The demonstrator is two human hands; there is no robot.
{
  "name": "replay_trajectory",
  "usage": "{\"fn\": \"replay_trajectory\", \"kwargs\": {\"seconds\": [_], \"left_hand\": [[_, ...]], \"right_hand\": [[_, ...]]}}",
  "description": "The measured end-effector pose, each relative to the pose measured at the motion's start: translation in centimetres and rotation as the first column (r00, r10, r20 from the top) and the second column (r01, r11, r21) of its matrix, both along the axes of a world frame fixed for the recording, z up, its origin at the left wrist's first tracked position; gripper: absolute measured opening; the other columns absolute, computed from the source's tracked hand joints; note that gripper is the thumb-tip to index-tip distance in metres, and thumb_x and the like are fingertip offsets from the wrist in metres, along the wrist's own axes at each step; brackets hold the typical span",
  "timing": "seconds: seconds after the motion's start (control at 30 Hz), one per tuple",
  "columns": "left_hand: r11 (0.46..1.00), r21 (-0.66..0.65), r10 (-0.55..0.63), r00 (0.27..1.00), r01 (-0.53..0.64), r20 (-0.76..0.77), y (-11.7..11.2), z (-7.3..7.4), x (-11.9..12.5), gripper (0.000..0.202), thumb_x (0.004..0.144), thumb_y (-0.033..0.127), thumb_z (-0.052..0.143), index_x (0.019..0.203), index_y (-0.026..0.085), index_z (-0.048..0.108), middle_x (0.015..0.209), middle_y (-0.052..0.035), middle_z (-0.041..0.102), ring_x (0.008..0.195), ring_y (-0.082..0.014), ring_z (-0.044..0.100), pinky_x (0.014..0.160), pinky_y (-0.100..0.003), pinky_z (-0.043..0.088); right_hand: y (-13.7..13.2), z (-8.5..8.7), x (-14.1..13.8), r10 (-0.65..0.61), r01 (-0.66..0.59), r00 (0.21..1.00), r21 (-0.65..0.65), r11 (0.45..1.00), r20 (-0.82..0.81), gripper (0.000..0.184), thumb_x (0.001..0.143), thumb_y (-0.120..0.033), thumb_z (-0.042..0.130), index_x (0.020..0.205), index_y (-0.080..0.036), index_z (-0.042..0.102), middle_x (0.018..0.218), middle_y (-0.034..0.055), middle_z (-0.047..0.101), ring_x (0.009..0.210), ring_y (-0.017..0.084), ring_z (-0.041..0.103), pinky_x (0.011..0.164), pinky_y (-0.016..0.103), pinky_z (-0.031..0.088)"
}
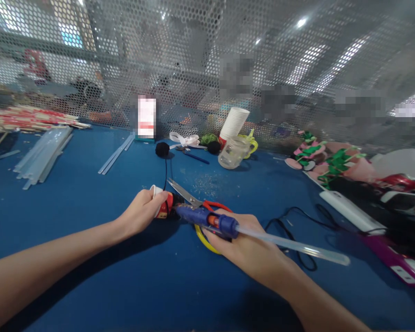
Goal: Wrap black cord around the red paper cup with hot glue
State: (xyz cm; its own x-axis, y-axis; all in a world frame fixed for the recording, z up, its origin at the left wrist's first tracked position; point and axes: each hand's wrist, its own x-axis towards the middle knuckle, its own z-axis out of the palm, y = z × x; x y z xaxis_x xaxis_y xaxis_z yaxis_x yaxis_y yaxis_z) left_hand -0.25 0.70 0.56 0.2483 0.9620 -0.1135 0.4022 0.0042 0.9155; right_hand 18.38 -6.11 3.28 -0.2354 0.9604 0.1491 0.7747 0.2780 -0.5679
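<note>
My left hand [142, 211] is closed around a small paper cup [163, 208], white at its rim and red and yellow on its side. Black yarn lies over the cup and runs up to a black yarn ball [162, 149] farther back. In my right hand [251, 244] is a blue hot glue gun [198, 216], its nozzle pointing left at the cup's dark end; whether it touches I cannot tell. A clear glue stick [297, 248] sticks out of its back. Scissors [186, 193] with red and yellow handles lie behind and under the gun, partly hidden.
Glue sticks [44, 154] lie in a pile at left. A lit phone [147, 116], stacked cups [234, 123] and a clear plastic jar [232, 153] stand toward the mesh panel [193, 55]. A black cord [306, 258] and power strip [390, 258] lie at right.
</note>
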Motion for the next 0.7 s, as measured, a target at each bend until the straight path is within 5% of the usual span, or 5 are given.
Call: {"fn": "replay_trajectory", "kwargs": {"seconds": [0.7], "left_hand": [[0.999, -0.006, -0.032, 0.999, 0.032, -0.003, 0.07, -0.32, -0.03, 0.031, 0.070, 0.039, 0.035, 0.056, 0.014, 0.046, 0.047, 0.0038, 0.038, 0.043, -0.0088, 0.035, 0.041, -0.021, 0.029]], "right_hand": [[-0.17, -0.65, 0.23, 0.025, -0.025, 0.999, 0.004, 1.000, -0.020, 0.013, 0.073, -0.023, 0.045, 0.060, -0.019, 0.046, 0.052, -0.0043, 0.046, 0.045, 0.007, 0.041, 0.044, 0.018, 0.033]]}}
